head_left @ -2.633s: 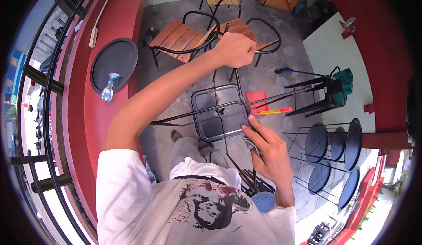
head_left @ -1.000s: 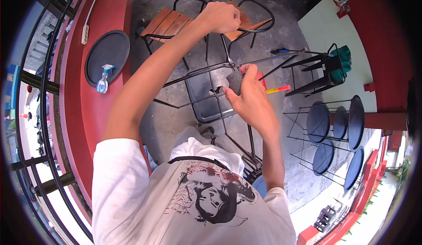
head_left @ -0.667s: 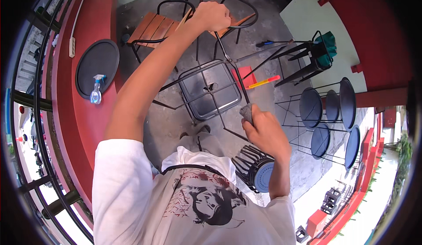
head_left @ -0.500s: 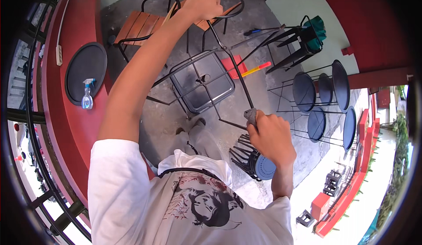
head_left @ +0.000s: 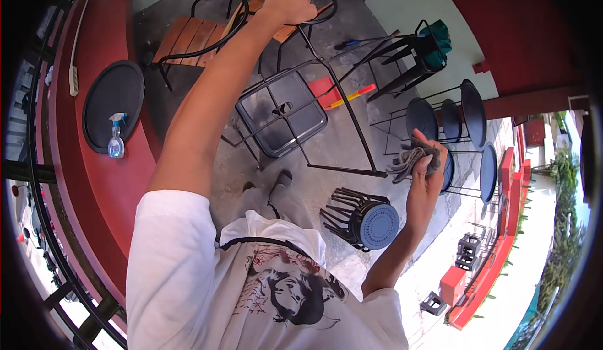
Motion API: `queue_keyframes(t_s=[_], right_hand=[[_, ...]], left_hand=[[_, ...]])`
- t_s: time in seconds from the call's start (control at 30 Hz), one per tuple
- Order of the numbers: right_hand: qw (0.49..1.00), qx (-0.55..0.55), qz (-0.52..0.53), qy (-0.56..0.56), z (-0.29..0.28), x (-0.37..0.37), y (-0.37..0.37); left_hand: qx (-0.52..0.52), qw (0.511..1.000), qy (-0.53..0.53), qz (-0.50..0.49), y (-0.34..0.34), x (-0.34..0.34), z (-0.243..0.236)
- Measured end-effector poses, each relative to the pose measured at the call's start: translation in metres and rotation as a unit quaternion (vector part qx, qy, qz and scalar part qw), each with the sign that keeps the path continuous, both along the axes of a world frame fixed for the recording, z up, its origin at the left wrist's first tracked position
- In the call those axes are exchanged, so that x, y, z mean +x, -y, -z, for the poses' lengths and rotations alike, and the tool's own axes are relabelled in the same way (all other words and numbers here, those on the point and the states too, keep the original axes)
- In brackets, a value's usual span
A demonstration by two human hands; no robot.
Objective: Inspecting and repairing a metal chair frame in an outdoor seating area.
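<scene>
Your left hand [head_left: 290,5] is clenched at the far end of the metal frame [head_left: 350,114]; the fingers hide the exact contact, but a dark leg emerges directly beneath the fist, so treat it as a firm grasp. Your right hand [head_left: 432,183] pinches a bunched grey cloth [head_left: 407,161] between thumb and fingers. The cloth sits just beside the leg's near end; whether the two touch cannot be told.

The frame lies between your hands and below the left one, above a black square panel [head_left: 304,127]. Whether frame and panel are joined cannot be told.

Handling: expect the frame to be stiff, fairly light for its span and awkward to balance, as its rods are thin and spread wide. The dark finish may be smooth, so grip with the whole fist. Take hold along the thick leg, not on the thin cross rods, which may flex. Expect the cloth to be soft and light; hold it by its gathered middle.

Orientation: the leg's long axis runs aslant from your left hand toward your right, its near end pointing at the cloth. The thin rods cross one another to the left of this leg. The cloth is crumpled and shows no clear long axis; its loose folds point left, away from your right palm.
</scene>
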State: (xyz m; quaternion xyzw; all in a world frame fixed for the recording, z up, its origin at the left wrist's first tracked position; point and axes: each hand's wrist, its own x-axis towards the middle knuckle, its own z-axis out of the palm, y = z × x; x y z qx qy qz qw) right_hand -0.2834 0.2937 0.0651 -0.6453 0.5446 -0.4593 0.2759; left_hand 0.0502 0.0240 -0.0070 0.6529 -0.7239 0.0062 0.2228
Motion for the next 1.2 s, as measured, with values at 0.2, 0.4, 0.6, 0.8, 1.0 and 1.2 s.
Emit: queue_keyframes(t_s=[0.2,0.4,0.6,0.8,1.0,1.2], right_hand=[[0.867,0.214,-0.022,0.449,0.040,-0.025,-0.015],[0.769,0.223,0.032,0.598,0.078,-0.026,-0.041],[0.888,0.269,0.051,0.369,0.078,-0.036,-0.063],[0.977,0.199,0.044,0.060,0.075,-0.039,-0.070],[0.922,0.275,0.027,0.272,0.101,-0.060,-0.072],[0.673,0.421,-0.051,0.606,0.166,-0.080,-0.091]], left_hand=[[0.022,1.000,-0.012,0.006,-0.002,0.010,0.002],[0.029,1.000,-0.012,0.000,0.001,0.012,0.003],[0.019,1.000,0.005,0.005,0.005,0.015,0.007],[-0.029,0.999,0.005,0.016,0.008,0.017,0.014],[-0.005,1.000,0.011,-0.003,0.010,0.021,0.013],[-0.054,0.999,0.003,-0.002,0.008,0.010,0.006]])
